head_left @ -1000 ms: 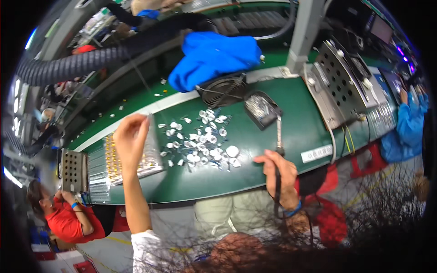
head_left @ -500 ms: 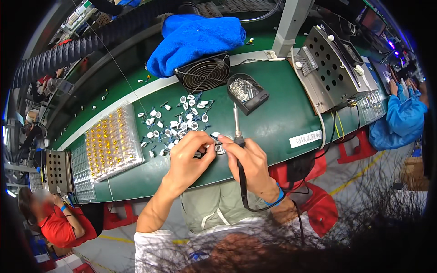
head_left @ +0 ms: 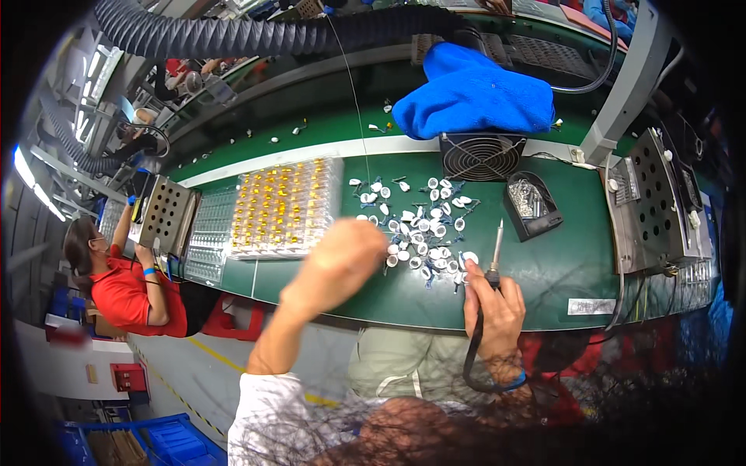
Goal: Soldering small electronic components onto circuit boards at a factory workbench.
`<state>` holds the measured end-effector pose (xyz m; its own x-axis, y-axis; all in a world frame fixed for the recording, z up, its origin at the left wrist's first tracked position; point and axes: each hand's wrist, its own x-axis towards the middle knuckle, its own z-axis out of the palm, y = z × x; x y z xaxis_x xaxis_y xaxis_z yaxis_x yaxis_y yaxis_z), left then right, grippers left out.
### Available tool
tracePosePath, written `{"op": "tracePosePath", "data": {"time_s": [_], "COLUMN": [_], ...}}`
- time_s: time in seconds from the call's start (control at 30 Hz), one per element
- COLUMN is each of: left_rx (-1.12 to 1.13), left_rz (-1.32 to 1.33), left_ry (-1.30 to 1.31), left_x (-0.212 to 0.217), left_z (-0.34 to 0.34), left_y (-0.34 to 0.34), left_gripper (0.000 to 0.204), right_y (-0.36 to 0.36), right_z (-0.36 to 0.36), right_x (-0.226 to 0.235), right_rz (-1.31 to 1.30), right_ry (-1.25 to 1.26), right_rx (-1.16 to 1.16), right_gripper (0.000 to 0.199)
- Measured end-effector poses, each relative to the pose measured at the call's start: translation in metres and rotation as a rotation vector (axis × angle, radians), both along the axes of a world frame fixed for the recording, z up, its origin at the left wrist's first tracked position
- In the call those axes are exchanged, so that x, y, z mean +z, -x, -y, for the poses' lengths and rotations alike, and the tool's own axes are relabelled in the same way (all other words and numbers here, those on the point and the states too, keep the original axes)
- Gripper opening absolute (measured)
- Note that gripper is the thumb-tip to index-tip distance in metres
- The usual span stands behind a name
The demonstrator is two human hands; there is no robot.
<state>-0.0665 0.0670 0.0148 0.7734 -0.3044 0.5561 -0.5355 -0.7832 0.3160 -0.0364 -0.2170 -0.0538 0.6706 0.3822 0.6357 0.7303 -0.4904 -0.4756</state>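
My right hand [head_left: 497, 314] grips a soldering iron [head_left: 494, 260], its bare metal tip pointing away from me. A white round part [head_left: 468, 257] shows at the tip of this hand's thumb and finger. My left hand [head_left: 338, 260] is raised near the right side of a clear plastic tray [head_left: 249, 255] and is somewhat blurred. Its fingers are curled closed, and what they may hold is hidden. Between the hands and beyond lies a loose pile of small white cup-shaped parts [head_left: 423, 225] with dark wire leads. Rows of yellow pieces [head_left: 281, 203] fill the tray.
A black fan [head_left: 482, 158] stands at the back under a blue cloth [head_left: 482, 97]. Beside it is a black bin [head_left: 535, 221] of small metal pieces. A perforated metal box [head_left: 657, 206] stands at the right. A co-worker in red [head_left: 136, 295] sits at the left.
My left hand has come away from the right hand and moved left to the tray. The right hand still holds the soldering iron. The whole view has swung leftward.
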Motion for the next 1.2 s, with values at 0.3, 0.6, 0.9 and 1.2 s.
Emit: {"op": "tracePosePath", "data": {"time_s": [0.3, 0.6, 0.9, 1.2], "left_rx": [0.427, 0.392, -0.004, -0.292], "left_rz": [-0.13, -0.044, -0.537, -0.738], "left_ry": [-0.244, -0.301, 0.936, 0.798], "left_x": [0.009, 0.019, 0.004, -0.013], "left_z": [-0.113, -0.113, -0.012, 0.041], "left_y": [0.009, 0.007, -0.039, -0.073], "left_gripper": [0.022, 0.028, 0.031, 0.023], "right_y": [-0.001, 0.001, 0.002, 0.008], "right_z": [0.005, 0.007, 0.014, 0.043], "right_x": [-0.007, -0.008, 0.0, 0.008], "right_rz": [-0.007, -0.021, -0.056, -0.067], "right_ry": [-0.212, -0.223, -0.289, -0.21], "right_rx": [0.05, 0.043, 0.101, 0.08], "right_gripper": [0.036, 0.035, 0.033, 0.034]}}
